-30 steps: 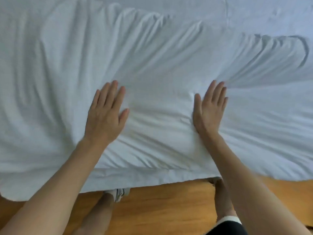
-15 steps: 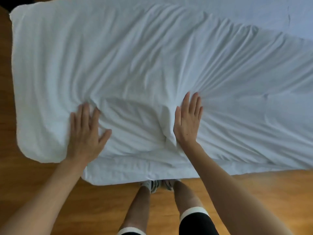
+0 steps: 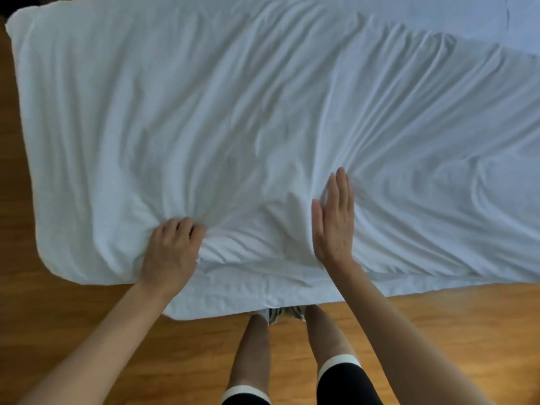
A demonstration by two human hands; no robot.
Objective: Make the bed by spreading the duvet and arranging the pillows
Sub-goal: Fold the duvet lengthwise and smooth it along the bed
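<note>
The duvet (image 3: 263, 112) is soft white cotton, thick and rounded at its corners, and it lies across the bed with long creases fanning out from the two hands. Its near edge hangs over the side above a warm, glossy wooden floor (image 3: 87, 331). At the far right a flatter, bluish-white sheet (image 3: 438, 16) shows beyond the duvet's edge; the view cuts it off, and no pillows can be made out. The person's shoes (image 3: 280, 314) are mostly hidden under the overhanging edge. The left hand (image 3: 172, 252) has its fingers curled into the fabric, gripping a bunched fold near the edge. The right hand (image 3: 336, 220) lies flat, fingers straight and together, pressing on the cloth. Both bare forearms reach forward from below.
</note>
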